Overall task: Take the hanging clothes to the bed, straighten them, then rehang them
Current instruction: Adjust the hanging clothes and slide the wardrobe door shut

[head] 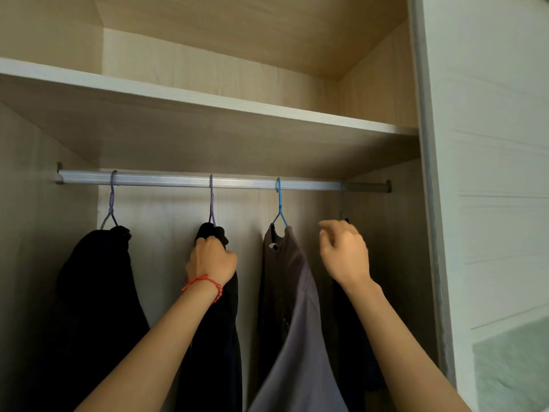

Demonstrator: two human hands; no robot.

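Note:
Several garments hang from a silver rail (178, 179) inside a wooden wardrobe. My left hand (211, 261), with a red bracelet at the wrist, grips the top of the middle black garment (218, 337), which is on a purple hanger (211, 203). To its left hangs another black garment (95, 307) on a purple hanger (111, 203). A grey-brown top (292, 307) hangs on a blue hanger (279, 203). My right hand (344, 251) is raised with loosely curled fingers in front of a dark garment (353, 337) at the far right. That garment's top is mostly hidden behind the hand.
A wooden shelf (208, 102) runs just above the rail. The wardrobe's side wall and a pale sliding door (490, 173) close off the right side. A greenish surface (514, 367) shows at the lower right.

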